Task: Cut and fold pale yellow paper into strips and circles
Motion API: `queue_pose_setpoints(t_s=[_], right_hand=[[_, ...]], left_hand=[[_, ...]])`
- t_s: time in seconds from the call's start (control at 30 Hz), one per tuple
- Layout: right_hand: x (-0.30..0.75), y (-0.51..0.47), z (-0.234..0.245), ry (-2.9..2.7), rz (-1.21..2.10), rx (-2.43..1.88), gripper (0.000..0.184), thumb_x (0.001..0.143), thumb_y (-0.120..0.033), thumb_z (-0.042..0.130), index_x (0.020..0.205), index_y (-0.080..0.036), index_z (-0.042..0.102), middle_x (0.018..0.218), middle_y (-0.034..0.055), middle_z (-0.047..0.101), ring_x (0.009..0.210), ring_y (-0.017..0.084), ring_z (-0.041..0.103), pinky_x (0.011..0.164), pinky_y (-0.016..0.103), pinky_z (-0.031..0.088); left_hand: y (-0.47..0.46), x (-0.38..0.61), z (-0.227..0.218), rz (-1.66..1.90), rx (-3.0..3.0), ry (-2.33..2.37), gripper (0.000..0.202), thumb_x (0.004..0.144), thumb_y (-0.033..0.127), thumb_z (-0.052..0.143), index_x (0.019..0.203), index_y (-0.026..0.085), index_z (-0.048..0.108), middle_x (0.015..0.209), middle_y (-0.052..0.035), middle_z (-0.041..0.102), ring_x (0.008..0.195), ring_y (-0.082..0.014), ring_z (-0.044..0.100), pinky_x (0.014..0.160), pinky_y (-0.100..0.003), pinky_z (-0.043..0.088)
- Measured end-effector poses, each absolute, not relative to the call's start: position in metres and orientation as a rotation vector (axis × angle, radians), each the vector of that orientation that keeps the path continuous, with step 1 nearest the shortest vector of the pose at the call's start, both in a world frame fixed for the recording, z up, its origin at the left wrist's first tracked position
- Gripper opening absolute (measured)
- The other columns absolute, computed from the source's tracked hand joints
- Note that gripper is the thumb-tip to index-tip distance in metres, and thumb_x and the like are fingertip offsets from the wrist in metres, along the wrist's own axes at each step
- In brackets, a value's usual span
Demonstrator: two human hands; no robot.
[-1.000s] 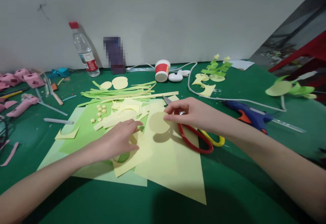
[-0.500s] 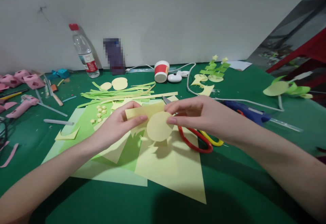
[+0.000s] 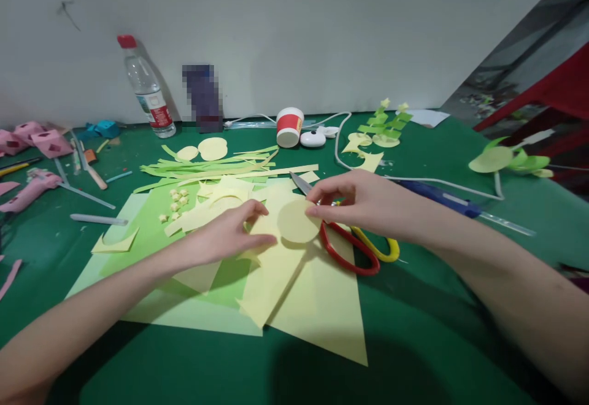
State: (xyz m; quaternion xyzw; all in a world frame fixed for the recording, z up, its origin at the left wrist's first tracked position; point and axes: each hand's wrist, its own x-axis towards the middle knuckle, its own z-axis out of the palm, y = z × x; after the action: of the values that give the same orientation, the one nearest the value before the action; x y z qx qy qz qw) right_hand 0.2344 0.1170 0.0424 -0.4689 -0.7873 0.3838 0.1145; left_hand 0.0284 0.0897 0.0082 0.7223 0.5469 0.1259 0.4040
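Between the thumb and fingers of my right hand [image 3: 345,199] is the edge of a pale yellow paper circle [image 3: 298,219], held above the yellow sheets. My left hand [image 3: 243,227] has its thumb and fingers apart and holds nothing, just left of the circle. A yellow paper piece [image 3: 271,285] with a cut edge lies under and below it. Red and yellow handled scissors [image 3: 352,264] lie beneath my right hand, blades pointing up and left. Small folded paper stars [image 3: 177,204] rest on the green sheet [image 3: 147,233] to the left.
Green paper strips [image 3: 207,169] and yellow circles [image 3: 212,148] lie farther back. Along the wall stand a water bottle [image 3: 150,95] and a paper cup [image 3: 289,127]. A blue glue gun [image 3: 437,199] with a white cable sits at right, a pink glue gun [image 3: 34,190] at left.
My left hand has let go of the yellow paper piece, which now lies on the sheets, and its fingers have opened. My right hand still holds the circle.
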Motion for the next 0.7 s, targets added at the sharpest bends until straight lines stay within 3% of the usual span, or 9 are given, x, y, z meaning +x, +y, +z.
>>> queue_pose_setpoints(t_s=[0.07,0.17,0.27,0.37,0.47,0.6,0.7], right_hand=[[0.238,0.123,0.039,-2.407,1.132,-1.426,0.017,0.073,-0.029,0.05,0.067,-0.018,0.06,0.065,0.0007,0.059,0.056,0.012,0.049,0.05,0.024,0.038],[0.244,0.129,0.033,-2.483,1.153,-1.41,0.018,0.074,-0.03,0.048,0.067,-0.018,0.06,0.069,0.0012,0.06,0.06,0.013,0.05,0.052,0.025,0.038],[0.244,0.13,0.029,-2.487,1.185,-1.381,0.016,0.074,-0.027,0.047,0.067,-0.018,0.059,0.068,0.0009,0.059,0.061,0.013,0.049,0.052,0.025,0.037],[0.241,0.129,0.028,-2.462,1.222,-1.378,0.015,0.074,-0.026,0.047,0.064,-0.018,0.056,0.063,-0.0001,0.055,0.056,0.011,0.045,0.049,0.024,0.035],[0.238,0.128,0.027,-2.472,1.224,-1.338,0.012,0.074,-0.023,0.048,0.067,-0.017,0.057,0.063,-0.0002,0.055,0.056,0.011,0.045,0.049,0.023,0.035],[0.235,0.126,0.025,-2.41,1.222,-1.225,0.016,0.073,-0.02,0.051,0.089,-0.018,0.054,0.062,-0.0023,0.055,0.053,0.01,0.047,0.048,0.021,0.037],[0.233,0.123,0.027,-2.303,1.177,-1.139,0.021,0.076,-0.021,0.05,0.097,-0.019,0.054,0.062,-0.0033,0.054,0.05,0.008,0.046,0.044,0.019,0.035]], left_hand=[[0.088,0.023,0.001,0.354,2.052,1.448,0.054,0.076,0.043,0.054,0.121,0.019,0.037,0.116,-0.0099,0.049,0.1,-0.0238,0.051,0.081,-0.04,0.044],[0.079,0.015,-0.001,0.525,2.312,1.336,0.034,0.085,0.03,0.046,0.115,0.017,0.042,0.114,-0.0085,0.05,0.103,-0.0188,0.048,0.086,-0.034,0.042],[0.065,0.011,0.003,0.281,2.483,0.898,0.02,0.086,0.028,0.046,0.101,0.016,0.053,0.099,-0.0051,0.058,0.095,-0.0148,0.052,0.084,-0.028,0.043],[0.053,0.009,0.002,-0.034,2.613,0.588,0.03,0.083,0.031,0.052,0.107,0.014,0.054,0.111,-0.0082,0.057,0.105,-0.0194,0.049,0.092,-0.032,0.04],[0.045,0.007,-0.006,-0.067,2.76,0.517,0.028,0.087,0.023,0.043,0.11,0.01,0.053,0.116,-0.0103,0.056,0.11,-0.0222,0.047,0.095,-0.034,0.038],[0.041,0.006,-0.013,0.182,2.859,0.479,0.025,0.087,0.014,0.038,0.102,0.007,0.057,0.105,-0.0114,0.064,0.099,-0.0215,0.057,0.09,-0.032,0.043],[0.043,0.008,-0.005,0.469,2.708,0.695,0.021,0.084,0.01,0.042,0.097,0.008,0.059,0.091,-0.0085,0.068,0.082,-0.0159,0.063,0.076,-0.024,0.05]])
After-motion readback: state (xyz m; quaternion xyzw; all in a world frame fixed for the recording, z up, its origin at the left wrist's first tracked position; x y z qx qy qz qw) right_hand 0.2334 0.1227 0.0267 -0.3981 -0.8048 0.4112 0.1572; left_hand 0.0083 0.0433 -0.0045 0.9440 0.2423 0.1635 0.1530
